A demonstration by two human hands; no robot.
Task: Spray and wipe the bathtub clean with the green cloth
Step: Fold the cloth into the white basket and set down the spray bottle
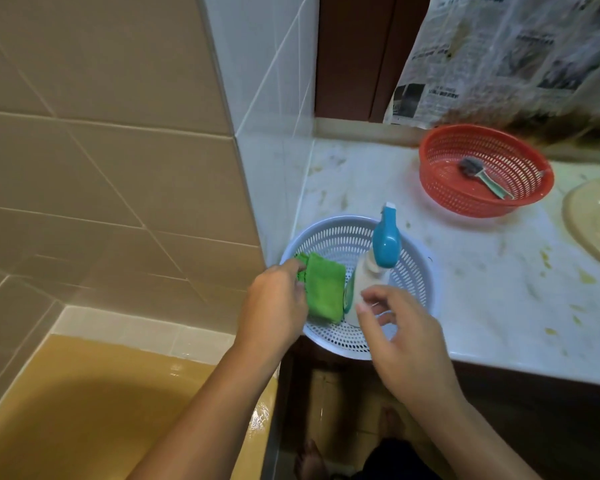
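Note:
A folded green cloth [324,289] lies in a pale blue perforated basket [340,233] at the counter's left front corner. My left hand [278,301] pinches the cloth's left edge. A white spray bottle [368,275] with a teal trigger head leans in the same basket. My right hand [400,336] hovers just in front of the bottle's base, fingers loosely spread, holding nothing. The tan bathtub [94,403] fills the lower left, below the counter.
A red basket [440,181] holding a small brush stands further back on the stained marble counter [499,299]. A beige sink [589,223] is at the right edge. Newspaper hangs at the upper right. Tiled walls rise left of the counter.

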